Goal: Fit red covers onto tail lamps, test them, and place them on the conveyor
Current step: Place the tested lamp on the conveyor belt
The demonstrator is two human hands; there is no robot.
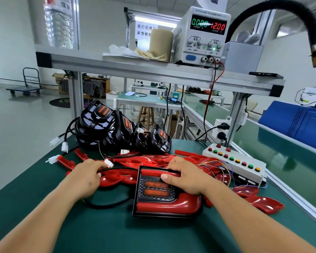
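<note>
On the green worktop (77, 227) just before me, both forearms reach forward. My right hand (187, 177) curls over the far edge of the tail lamp (156, 191), thumb pressed on its face; its red cover (171, 205) is fitted. My left hand (86, 177), just beside the lamp, grips the black cable (120, 168) near the white connector (109, 163). Beyond lie loose red covers (150, 159), then stacked black lamp housings (102, 125), with the power supply (202, 37) on the shelf above.

Single head cam, wide-angle, faces fwd & down, close over green bench (108, 232).
</note>
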